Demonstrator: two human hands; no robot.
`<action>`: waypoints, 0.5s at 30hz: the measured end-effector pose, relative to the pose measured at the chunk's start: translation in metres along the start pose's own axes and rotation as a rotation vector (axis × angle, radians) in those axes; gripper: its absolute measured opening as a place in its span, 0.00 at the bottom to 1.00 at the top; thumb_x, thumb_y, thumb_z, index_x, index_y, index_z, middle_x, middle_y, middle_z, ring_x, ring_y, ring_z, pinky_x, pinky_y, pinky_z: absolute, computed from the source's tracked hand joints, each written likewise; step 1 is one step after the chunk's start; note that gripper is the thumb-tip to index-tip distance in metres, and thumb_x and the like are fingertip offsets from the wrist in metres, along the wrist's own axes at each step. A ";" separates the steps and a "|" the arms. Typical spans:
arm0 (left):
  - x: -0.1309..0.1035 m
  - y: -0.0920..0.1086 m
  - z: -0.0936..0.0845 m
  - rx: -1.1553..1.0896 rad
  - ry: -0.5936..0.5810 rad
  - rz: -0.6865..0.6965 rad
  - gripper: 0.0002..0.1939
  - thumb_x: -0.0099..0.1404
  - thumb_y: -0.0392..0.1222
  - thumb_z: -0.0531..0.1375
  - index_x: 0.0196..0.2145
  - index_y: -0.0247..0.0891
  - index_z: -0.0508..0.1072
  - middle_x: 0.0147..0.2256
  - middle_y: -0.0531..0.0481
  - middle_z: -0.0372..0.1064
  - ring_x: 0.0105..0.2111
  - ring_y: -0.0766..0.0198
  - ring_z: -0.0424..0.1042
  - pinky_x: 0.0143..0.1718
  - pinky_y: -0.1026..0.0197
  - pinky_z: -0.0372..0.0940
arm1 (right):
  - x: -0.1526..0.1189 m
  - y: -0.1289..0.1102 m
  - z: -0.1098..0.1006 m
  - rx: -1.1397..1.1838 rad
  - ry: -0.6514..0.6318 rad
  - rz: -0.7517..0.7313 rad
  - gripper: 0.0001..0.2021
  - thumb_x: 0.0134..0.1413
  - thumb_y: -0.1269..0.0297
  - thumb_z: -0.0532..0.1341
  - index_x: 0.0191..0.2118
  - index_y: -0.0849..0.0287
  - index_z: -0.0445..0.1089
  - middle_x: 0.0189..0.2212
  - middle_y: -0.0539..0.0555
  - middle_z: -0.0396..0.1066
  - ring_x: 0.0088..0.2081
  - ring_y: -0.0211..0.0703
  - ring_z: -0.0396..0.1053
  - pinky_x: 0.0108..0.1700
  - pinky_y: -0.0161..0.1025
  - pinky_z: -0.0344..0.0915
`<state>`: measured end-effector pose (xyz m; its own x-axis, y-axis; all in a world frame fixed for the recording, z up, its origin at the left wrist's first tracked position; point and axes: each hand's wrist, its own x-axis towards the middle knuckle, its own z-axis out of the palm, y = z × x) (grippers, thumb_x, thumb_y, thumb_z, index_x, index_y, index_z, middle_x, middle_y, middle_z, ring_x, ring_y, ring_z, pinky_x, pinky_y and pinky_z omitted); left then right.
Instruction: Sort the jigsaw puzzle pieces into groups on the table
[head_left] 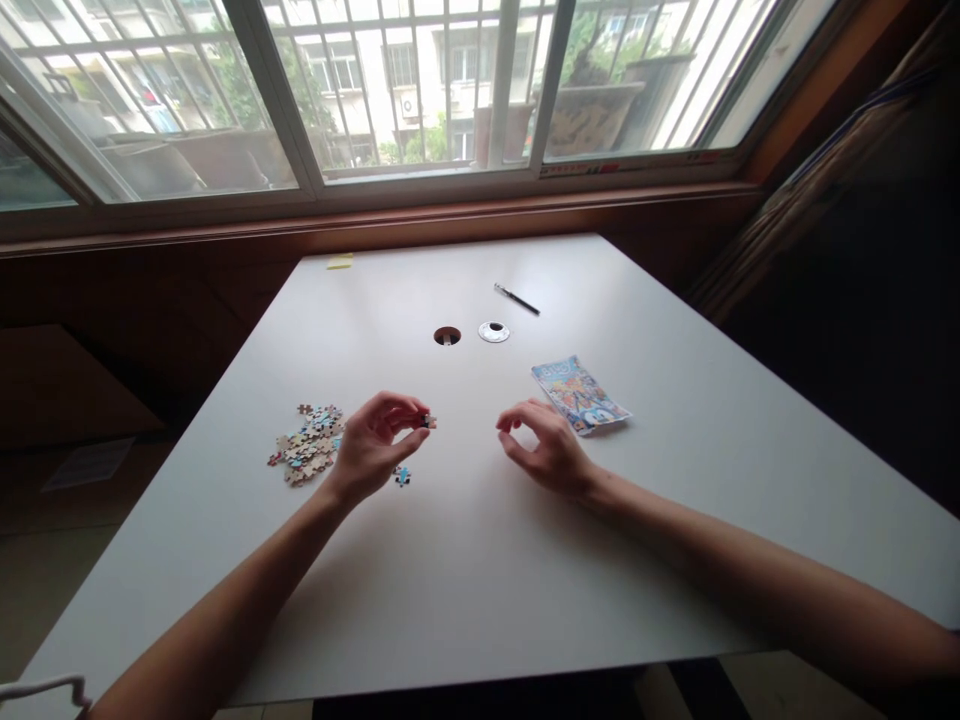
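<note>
My left hand (379, 445) pinches a small jigsaw puzzle piece (429, 422), dark with some orange and light blue, between thumb and fingers above the white table. Just below that hand lies another puzzle piece (403, 477), blue, white and black. To its left is a loose pile of jigsaw pieces (307, 445), many showing their plain tan backs; the hand covers the pile's right edge. Across from it, my right hand (547, 447) is curled, thumb and index tips close together with nothing visible between them. Beside its knuckles lies a colourful cartoon picture sheet (577, 393).
On the white table (465, 580), a round cable hole (448, 337) lies beyond the hands, its grommet cover (493, 332) beside it. A black pen (517, 299) and a yellow sticky note (340, 261) lie farther back. A barred window (420, 90) stands behind the table.
</note>
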<state>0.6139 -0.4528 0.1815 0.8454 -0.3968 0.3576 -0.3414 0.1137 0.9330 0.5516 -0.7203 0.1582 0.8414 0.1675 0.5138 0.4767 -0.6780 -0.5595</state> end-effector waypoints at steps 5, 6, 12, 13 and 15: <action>-0.005 -0.003 0.019 -0.046 0.006 -0.010 0.20 0.60 0.39 0.70 0.42 0.41 0.63 0.42 0.45 0.78 0.41 0.59 0.80 0.47 0.53 0.75 | 0.016 -0.026 0.020 0.320 -0.015 0.104 0.06 0.60 0.63 0.61 0.43 0.54 0.69 0.37 0.53 0.76 0.39 0.44 0.71 0.45 0.44 0.64; -0.007 -0.003 0.019 -0.035 -0.001 -0.020 0.20 0.61 0.40 0.70 0.42 0.41 0.62 0.42 0.45 0.79 0.41 0.59 0.80 0.46 0.52 0.75 | 0.018 -0.029 0.023 0.403 -0.031 0.128 0.08 0.61 0.62 0.62 0.45 0.54 0.68 0.38 0.53 0.76 0.39 0.43 0.72 0.44 0.43 0.64; -0.025 -0.004 0.018 0.021 -0.086 -0.032 0.15 0.64 0.39 0.68 0.40 0.42 0.63 0.39 0.45 0.80 0.41 0.56 0.80 0.43 0.52 0.75 | 0.013 -0.041 0.037 0.737 -0.175 0.272 0.11 0.60 0.56 0.64 0.44 0.56 0.69 0.35 0.52 0.76 0.36 0.41 0.72 0.37 0.39 0.63; -0.028 -0.004 0.018 0.041 -0.107 -0.028 0.13 0.65 0.38 0.67 0.39 0.42 0.64 0.40 0.45 0.80 0.41 0.56 0.80 0.44 0.51 0.75 | 0.011 -0.044 0.037 0.775 -0.200 0.295 0.11 0.60 0.56 0.64 0.43 0.56 0.69 0.34 0.52 0.76 0.35 0.40 0.71 0.36 0.38 0.63; -0.031 -0.005 0.017 0.130 -0.141 0.011 0.11 0.65 0.36 0.66 0.41 0.43 0.67 0.41 0.45 0.79 0.42 0.56 0.79 0.46 0.50 0.75 | 0.011 -0.047 0.035 0.809 -0.255 0.308 0.12 0.58 0.57 0.65 0.44 0.56 0.69 0.31 0.51 0.75 0.32 0.39 0.70 0.33 0.37 0.62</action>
<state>0.5822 -0.4562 0.1654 0.7782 -0.5210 0.3506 -0.4084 0.0042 0.9128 0.5476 -0.6616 0.1676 0.9465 0.2805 0.1596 0.1734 -0.0248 -0.9845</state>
